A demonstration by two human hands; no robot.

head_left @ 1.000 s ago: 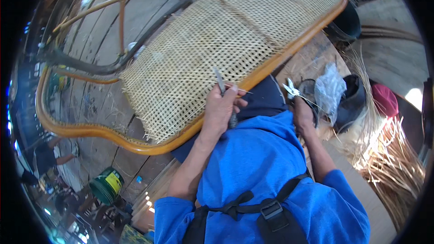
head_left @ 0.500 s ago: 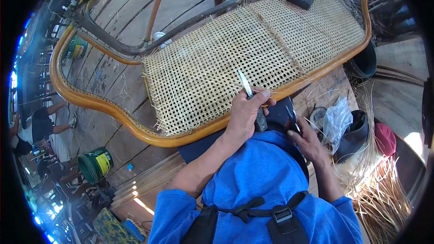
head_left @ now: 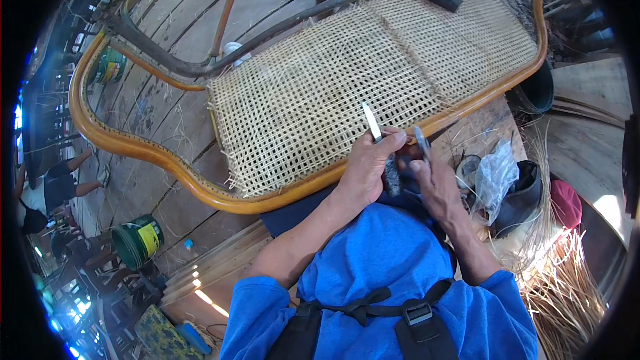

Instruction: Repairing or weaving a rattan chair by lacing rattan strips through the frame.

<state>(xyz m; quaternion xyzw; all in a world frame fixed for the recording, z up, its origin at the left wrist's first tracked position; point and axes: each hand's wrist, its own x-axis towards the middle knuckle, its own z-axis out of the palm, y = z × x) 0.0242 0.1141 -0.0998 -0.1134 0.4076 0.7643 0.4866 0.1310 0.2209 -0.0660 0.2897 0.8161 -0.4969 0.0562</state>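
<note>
- While the left hand (head_left: pixel 363 170) is gripping a knife (head_left: pixel 371 122), blade pointing up over the woven cane panel (head_left: pixel 347 87), it is also closing on a dark stone-like block (head_left: pixel 391 175).
- The right hand (head_left: pixel 437 183) is pinching a small metal tool (head_left: pixel 421 143) beside it; short, controlled strokes away from the fingers seem wisest.
- Just ahead, the orange rattan frame (head_left: pixel 200 187) is running close to the hands, and a plastic bag (head_left: pixel 495 177) is crowding the right side.

head view | looks steeply down from above; close over lap; fisheye-bent rim
</note>
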